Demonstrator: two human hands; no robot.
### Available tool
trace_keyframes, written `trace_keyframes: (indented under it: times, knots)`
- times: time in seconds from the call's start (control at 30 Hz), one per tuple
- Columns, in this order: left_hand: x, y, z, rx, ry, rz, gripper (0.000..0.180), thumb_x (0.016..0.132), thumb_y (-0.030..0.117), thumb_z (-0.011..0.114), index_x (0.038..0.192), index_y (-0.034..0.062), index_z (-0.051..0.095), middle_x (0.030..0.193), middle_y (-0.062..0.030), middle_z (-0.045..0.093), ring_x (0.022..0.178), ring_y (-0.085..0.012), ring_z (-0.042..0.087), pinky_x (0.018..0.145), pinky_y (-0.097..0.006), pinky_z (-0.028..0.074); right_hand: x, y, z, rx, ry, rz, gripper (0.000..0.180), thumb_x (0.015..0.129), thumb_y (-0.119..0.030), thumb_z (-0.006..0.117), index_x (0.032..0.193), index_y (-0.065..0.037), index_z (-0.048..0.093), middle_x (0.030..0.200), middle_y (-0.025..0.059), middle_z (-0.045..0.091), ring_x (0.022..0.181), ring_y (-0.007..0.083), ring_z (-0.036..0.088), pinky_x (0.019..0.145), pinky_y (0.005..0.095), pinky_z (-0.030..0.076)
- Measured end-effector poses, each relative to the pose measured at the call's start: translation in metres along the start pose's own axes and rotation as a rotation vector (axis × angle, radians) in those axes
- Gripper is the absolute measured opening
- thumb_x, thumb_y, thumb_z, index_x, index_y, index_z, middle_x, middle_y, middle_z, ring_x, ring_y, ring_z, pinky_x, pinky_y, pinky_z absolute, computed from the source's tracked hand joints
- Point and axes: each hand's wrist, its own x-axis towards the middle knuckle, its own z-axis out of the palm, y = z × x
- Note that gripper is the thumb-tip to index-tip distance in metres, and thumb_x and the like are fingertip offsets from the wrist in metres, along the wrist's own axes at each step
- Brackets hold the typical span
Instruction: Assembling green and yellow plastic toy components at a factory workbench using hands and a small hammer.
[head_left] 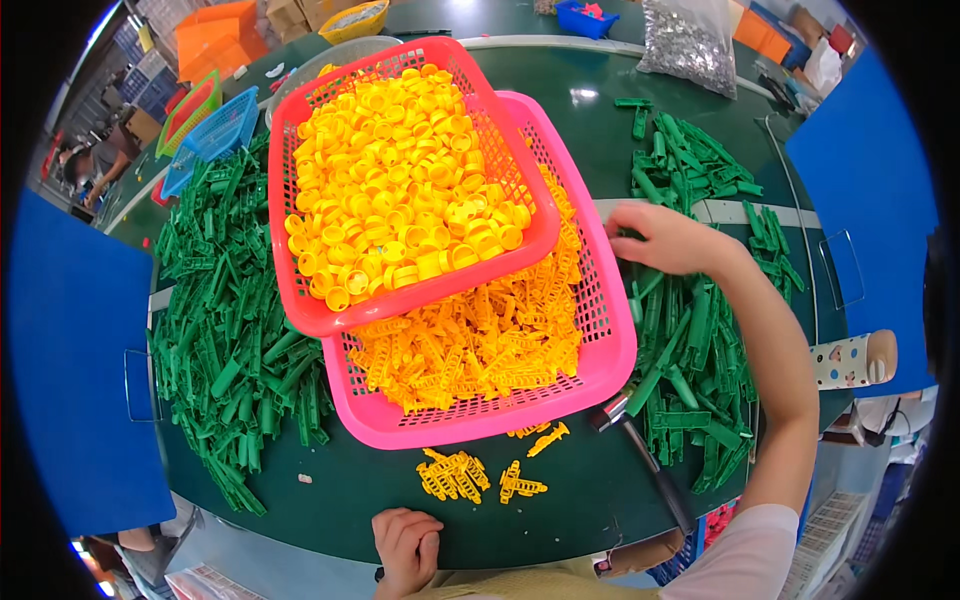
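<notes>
My right hand (pixel 662 238) reaches over a heap of green plastic pieces (pixel 690 340), beside the right rim of a pink basket (pixel 610 380). Its fingers are bent and apart, and I see nothing held between them. My left hand (pixel 405 548) rests at the near table edge, fingers curled in, with nothing visible in it. Small yellow ladder-shaped plastic parts (pixel 470 340) fill the pink basket. A red basket (pixel 300 318) of round yellow caps (pixel 390 180) sits tilted on top of it. Loose yellow parts (pixel 453 476) lie on the table in front of my left hand.
A hammer (pixel 655 470) lies right of the pink basket. Another large green heap (pixel 235 320) covers the table's left side. Farther back are a clear bag of small metal parts (pixel 690 45), a blue tray (pixel 588 20) and stacked baskets (pixel 215 130). Someone works at far left.
</notes>
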Motion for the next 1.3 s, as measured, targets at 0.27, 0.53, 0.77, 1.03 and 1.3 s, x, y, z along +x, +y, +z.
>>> trace_keyframes:
  times: [0.27,0.53,0.77,1.03,1.3]
  knots:
    - [-0.004,-0.002,-0.002,0.05,0.014,-0.019,0.005,0.082,0.004,0.058,0.082,0.0061,0.062,0.081,-0.0086,0.062,0.078,-0.0276,0.053,0.075,-0.038,0.044,-0.007,0.035,-0.046,0.294,0.254,0.007,0.037,0.092,-0.035,0.062,0.115,-0.006,0.062,0.108,0.0057,0.064,0.105,0.016,0.057,0.092,0.0329,0.045]
    - [0.001,0.01,-0.004,0.009,0.083,-0.02,0.003,0.08,0.0,0.06,0.08,0.0015,0.063,0.08,-0.0125,0.064,0.073,-0.0297,0.058,0.073,-0.042,0.046,0.118,0.112,-0.077,-0.451,0.728,0.344,0.053,0.092,-0.051,0.055,0.122,-0.008,0.059,0.12,0.0089,0.06,0.111,0.0251,0.058,0.093,0.0416,0.045]
    - [0.002,0.008,-0.001,0.059,0.073,-0.012,0.002,0.078,-0.001,0.062,0.078,0.0009,0.063,0.078,-0.0122,0.064,0.071,-0.0293,0.058,0.071,-0.041,0.045,0.14,0.137,-0.062,-0.571,0.611,0.619,0.061,0.087,-0.057,0.057,0.133,-0.018,0.049,0.14,0.0113,0.043,0.121,0.0335,0.05,0.097,0.0562,0.04]
    - [0.016,0.018,-0.006,0.067,0.031,-0.016,0.005,0.077,-0.004,0.06,0.079,-0.0005,0.061,0.078,-0.013,0.062,0.07,-0.0296,0.057,0.069,-0.041,0.043,0.089,0.131,-0.058,-0.169,0.341,0.277,0.033,0.083,-0.032,0.065,0.101,-0.008,0.05,0.108,0.0158,0.048,0.098,0.0352,0.055,0.086,0.0409,0.045]
    - [0.013,0.017,-0.01,0.067,-0.025,-0.053,0.009,0.078,-0.005,0.058,0.082,0.0021,0.063,0.083,-0.0131,0.063,0.075,-0.0307,0.056,0.073,-0.04,0.043,0.002,0.051,-0.038,0.093,0.203,0.195,0.029,0.089,-0.024,0.062,0.11,-0.007,0.052,0.097,0.0079,0.058,0.093,0.0178,0.056,0.081,0.0319,0.045]
